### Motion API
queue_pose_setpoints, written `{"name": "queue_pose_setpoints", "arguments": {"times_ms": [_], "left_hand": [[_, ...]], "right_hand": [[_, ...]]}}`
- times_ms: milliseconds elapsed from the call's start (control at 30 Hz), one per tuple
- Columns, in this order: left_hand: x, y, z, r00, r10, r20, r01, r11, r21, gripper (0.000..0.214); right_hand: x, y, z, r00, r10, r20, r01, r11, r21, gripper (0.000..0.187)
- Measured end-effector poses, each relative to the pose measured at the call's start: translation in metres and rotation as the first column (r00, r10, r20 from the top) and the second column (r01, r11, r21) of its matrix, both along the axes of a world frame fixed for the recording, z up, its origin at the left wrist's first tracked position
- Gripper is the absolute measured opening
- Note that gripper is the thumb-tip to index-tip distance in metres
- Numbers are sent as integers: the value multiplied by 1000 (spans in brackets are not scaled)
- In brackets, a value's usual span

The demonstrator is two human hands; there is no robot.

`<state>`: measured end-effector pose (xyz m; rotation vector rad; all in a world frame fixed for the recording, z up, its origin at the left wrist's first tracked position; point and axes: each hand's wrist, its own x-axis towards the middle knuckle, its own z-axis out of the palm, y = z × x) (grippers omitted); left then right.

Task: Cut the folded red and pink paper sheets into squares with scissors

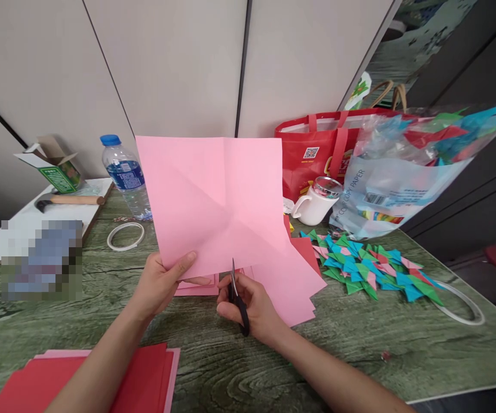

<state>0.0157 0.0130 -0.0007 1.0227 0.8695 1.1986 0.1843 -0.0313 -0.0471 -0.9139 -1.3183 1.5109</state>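
Note:
My left hand pinches the lower left edge of a creased pink paper sheet and holds it upright over the table. My right hand grips black-handled scissors, whose blades point up into the sheet's bottom edge. More pink sheets lie just behind and to the right of the held one, with a red sheet under them.
A stack of red and pink paper lies at the near left. Folded coloured paper pieces are heaped at right, by a white mug, red bag and plastic bag. A water bottle, tape ring and small box stand left.

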Motion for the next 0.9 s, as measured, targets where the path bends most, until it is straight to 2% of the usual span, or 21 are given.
{"name": "queue_pose_setpoints", "arguments": {"times_ms": [667,900], "left_hand": [[0,0,-1,1000,23,-15,-23,999,-28,17],[0,0,-4,999,36,-27,-37,999,-37,24]], "right_hand": [[-6,-2,-6,994,-109,6,109,990,-90,29],[-6,-1,-6,993,-121,-7,119,988,-103,32]]}}
